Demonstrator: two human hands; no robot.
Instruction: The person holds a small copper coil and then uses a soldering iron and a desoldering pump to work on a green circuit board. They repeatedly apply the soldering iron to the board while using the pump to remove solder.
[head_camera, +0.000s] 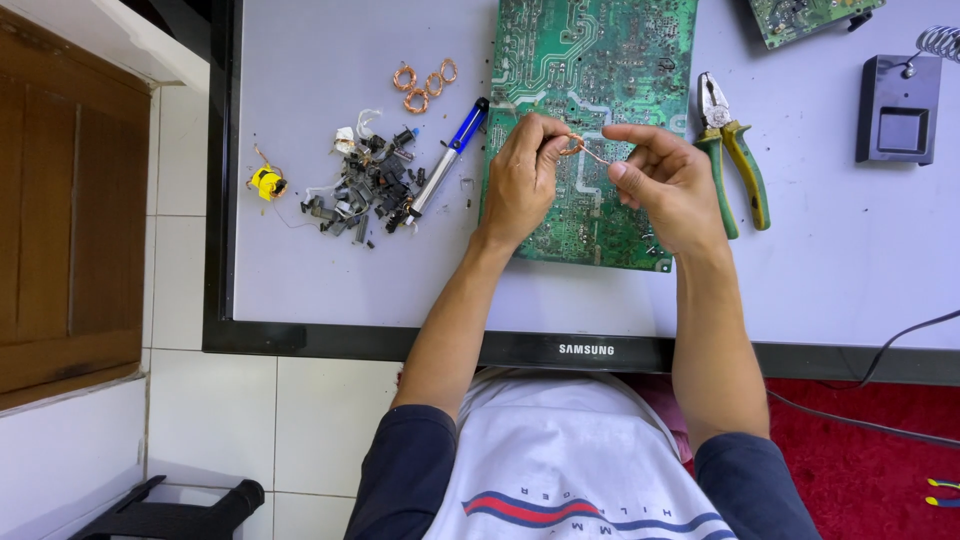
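From my remote view, both forearms reach forward from dark blue sleeves and meet over the large green circuit board (590, 60), wrists lifted off the pale surface (330, 260). My left hand (522, 180) is curled, its thumb and fingertips pinched shut on a small copper wire coil (572, 146) held just above the board. My right hand (662, 180) is half closed, forefinger and thumb pinching the loose wire end that runs from the coil, the other fingers fanned loosely. The surface looks like a flat screen panel laid face down, with a black frame along its near edge bearing a small white printed label. Left of the board lies a blue-handled desoldering pump (448, 158), touching a heap of dark removed parts (362, 185); a yellow component (267, 182) sits further left, and three copper coils (424, 85) lie above the heap. Green-handled pliers (732, 155) rest just right of the board, and a black stand (897, 108) sits well apart at the far right.
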